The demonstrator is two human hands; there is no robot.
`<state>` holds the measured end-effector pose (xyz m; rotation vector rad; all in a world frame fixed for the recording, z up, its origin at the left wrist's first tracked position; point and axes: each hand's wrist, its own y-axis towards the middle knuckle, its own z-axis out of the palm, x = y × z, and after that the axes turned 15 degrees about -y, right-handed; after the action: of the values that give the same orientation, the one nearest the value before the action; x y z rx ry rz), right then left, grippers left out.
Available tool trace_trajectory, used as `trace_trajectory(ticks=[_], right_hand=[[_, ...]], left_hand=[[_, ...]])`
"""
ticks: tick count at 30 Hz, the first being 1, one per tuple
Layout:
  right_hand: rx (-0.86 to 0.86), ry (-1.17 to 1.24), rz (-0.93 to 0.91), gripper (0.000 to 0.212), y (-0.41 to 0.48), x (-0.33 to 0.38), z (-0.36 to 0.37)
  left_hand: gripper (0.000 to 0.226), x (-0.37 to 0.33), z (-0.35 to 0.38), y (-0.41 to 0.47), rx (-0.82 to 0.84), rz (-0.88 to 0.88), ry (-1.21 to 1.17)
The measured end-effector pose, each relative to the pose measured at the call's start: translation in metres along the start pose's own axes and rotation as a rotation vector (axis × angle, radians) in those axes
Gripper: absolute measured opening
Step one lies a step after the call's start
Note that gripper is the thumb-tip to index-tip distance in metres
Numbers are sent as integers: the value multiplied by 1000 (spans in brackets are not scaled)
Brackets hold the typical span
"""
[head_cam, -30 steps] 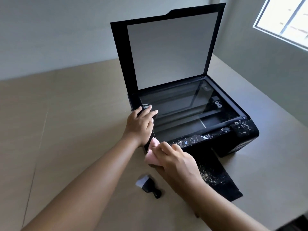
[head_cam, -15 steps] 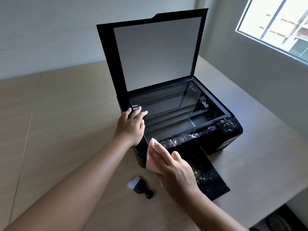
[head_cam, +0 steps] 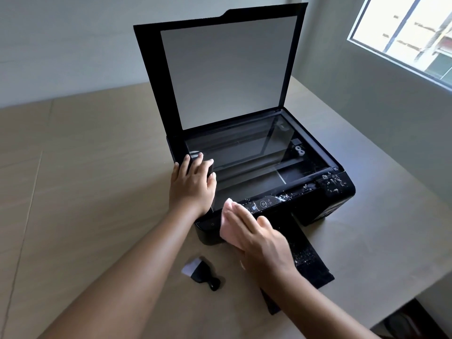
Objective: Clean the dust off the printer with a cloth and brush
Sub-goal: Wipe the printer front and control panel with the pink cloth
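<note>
A black printer [head_cam: 325,206] stands on the tan table with its scanner lid [head_cam: 227,69] raised upright and the glass bed [head_cam: 249,155] exposed. White dust specks lie along its front control strip and right front corner. My left hand [head_cam: 192,185] rests flat on the printer's left front edge, fingers spread. My right hand [head_cam: 259,243] presses a pink cloth [head_cam: 228,231] against the printer's front left face, just below the control panel. A small black brush [head_cam: 201,270] with pale bristles lies on the table in front of the printer, between my forearms.
The printer's black output tray [head_cam: 308,260] sticks out toward me, speckled with dust. The table's right edge [head_cam: 401,309] drops off near my right arm. A grey wall and a bright window [head_cam: 406,30] are at the right.
My right hand has flattened the pink cloth against the printer's front and slid it slightly right. My left hand stays on the left edge. The view has shifted a little.
</note>
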<state>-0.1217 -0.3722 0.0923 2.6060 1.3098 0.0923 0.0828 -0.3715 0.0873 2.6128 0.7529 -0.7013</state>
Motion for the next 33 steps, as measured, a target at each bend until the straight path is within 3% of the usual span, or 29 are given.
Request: trace_trajectory(ticks=[5,8,10,14,19,24,33], right_hand=[[39,-17,154,62,6,-13,-3],[119,-40,45,53,14,6,-5],[85,-59,-9,51,14,6,-10],[119,-56,100,60,8,-26,-14],[107,-22,261,56,13,-39,-14],[56,51,99,68,6,-5,-9],[54,48,-42,67,7,3,0]], left_hand=[[41,-2,1,0,-14,0,2],[41,-1,0,0,-18,-5,4],[41,-1,0,0,-16,-7,3],[41,-2,0,-1,-7,-10,-3],[40,-2,0,-1,-18,-5,-1],[40,-2,0,-1,-23,-10,-8],[40,0,2,0,-39,-4,-2]])
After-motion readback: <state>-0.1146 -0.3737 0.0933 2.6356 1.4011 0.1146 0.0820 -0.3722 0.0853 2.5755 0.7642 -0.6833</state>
